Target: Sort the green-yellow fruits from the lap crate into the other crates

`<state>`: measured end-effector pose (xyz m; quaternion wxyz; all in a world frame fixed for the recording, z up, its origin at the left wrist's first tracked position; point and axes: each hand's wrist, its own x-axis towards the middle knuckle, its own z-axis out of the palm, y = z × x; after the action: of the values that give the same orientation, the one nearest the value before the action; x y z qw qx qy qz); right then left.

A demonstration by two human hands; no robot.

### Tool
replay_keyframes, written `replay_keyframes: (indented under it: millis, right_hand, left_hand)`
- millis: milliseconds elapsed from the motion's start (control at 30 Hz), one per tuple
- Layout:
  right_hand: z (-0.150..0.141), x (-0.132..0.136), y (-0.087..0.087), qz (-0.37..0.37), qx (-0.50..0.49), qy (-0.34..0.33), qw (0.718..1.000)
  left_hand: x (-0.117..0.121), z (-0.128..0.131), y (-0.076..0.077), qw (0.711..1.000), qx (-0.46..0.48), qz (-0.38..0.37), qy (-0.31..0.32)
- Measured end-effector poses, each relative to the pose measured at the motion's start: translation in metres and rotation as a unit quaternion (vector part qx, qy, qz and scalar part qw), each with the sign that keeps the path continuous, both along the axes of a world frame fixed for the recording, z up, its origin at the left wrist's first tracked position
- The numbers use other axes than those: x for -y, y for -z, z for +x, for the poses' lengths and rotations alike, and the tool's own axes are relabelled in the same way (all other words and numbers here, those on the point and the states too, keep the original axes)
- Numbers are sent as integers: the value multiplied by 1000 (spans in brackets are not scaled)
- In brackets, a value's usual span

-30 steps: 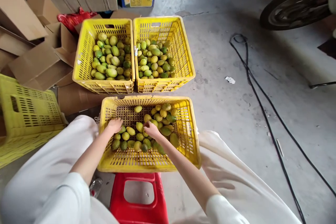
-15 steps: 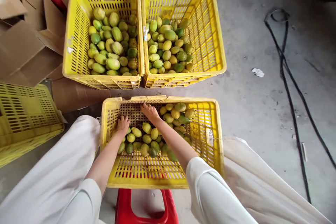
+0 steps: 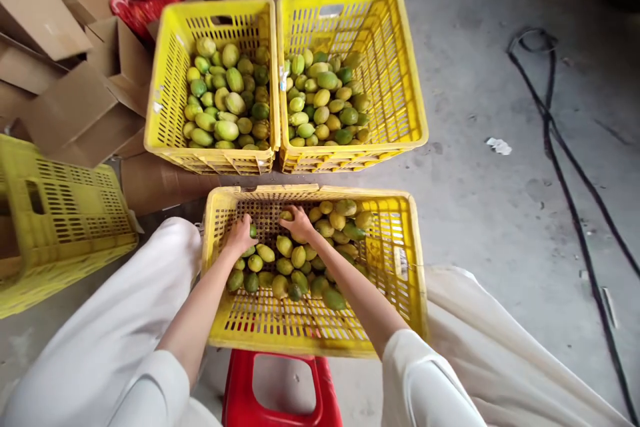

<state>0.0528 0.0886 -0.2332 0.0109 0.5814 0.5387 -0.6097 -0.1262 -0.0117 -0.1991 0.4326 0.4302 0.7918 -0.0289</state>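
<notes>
In front of me a yellow plastic crate holds several green and yellow lemons, heaped along its middle and far right. My left hand is inside it at the left, closed around a green lemon that shows past the fingertips. Near the far wall my right hand grips a yellowish lemon between thumb and fingers. Part of the pile lies hidden under my right forearm. Bare perforated crate floor shows between the two hands.
Two more yellow crates with lemons stand side by side beyond mine. Cardboard boxes and another yellow crate are on the left. A red stool is below my crate. A black cable lies on the floor at right.
Both hands have closed on lemons; the right hand has moved slightly right and back from the far wall. The view has shifted, so the far crates appear lower.
</notes>
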Motion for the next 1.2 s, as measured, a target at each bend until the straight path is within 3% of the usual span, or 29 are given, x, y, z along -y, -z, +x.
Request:
replay_keyframes:
  millis: [133, 233, 333, 400, 467, 533, 600, 700, 767, 833, 900, 1100, 1200]
  right_hand:
    - [18, 2, -50, -138, -90, 93, 982]
    - [36, -5, -95, -215, -135, 144, 956]
    - [57, -11, -145, -256, -187, 179, 931]
    - [71, -9, -177, -259, -232, 198, 917]
    - [85, -1, -206, -268, -267, 201, 903]
    - [99, 9, -230, -277, -292, 204, 892]
    - [114, 21, -250, -272, -330, 217, 878]
    - [130, 34, -271, -275, -425, 209, 837]
    - [136, 39, -278, -265, -473, 194, 818]
    - [138, 40, -279, -244, -500, 185, 810]
    - [136, 38, -274, -229, -510, 183, 809]
    - [130, 32, -258, -223, -496, 181, 820]
    - [126, 30, -258, -184, -476, 210, 834]
  left_hand:
    - [-33, 12, -55, 996, 39, 71, 31]
    - [-56, 22, -109, 987, 55, 128, 76]
    - [-62, 29, -164, 975, 64, 188, 100]
    - [-55, 35, -196, 968, 104, 219, 70]
    - [-42, 42, -221, 955, 216, 204, 9]
    - [-27, 51, -238, 907, 370, 192, -66]
    - [-16, 63, -248, 853, 467, 187, -137]
    - [-10, 81, -259, 782, 542, 158, -266]
    - [-10, 90, -266, 726, 573, 141, -354]
    - [-13, 96, -271, 687, 585, 131, -411]
    - [-14, 98, -272, 682, 584, 131, -420]
    - [-14, 94, -253, 736, 581, 105, -330]
    - [-15, 94, -250, 741, 597, 75, -298]
